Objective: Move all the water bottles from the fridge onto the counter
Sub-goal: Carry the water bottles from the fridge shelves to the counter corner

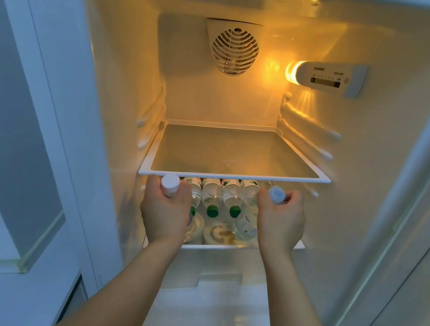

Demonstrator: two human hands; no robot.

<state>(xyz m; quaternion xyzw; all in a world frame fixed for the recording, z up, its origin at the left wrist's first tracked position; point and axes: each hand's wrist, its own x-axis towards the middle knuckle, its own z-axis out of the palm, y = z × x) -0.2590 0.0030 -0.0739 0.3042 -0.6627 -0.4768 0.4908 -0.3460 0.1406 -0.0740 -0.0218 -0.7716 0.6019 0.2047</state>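
We see the left hand (165, 211) and right hand (279, 223) each close their grip round a white-capped bottle (170, 183) on the fridge's lower shelf (222, 246); at least three green-capped bottles (212, 210) remain, perhaps more hidden; the desk is out of view.

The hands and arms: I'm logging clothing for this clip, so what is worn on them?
Nothing is worn. The left hand and right hand are bare, with no gloves, rings or watch visible. Both forearms are bare as far as the frame's bottom edge; no sleeves show.
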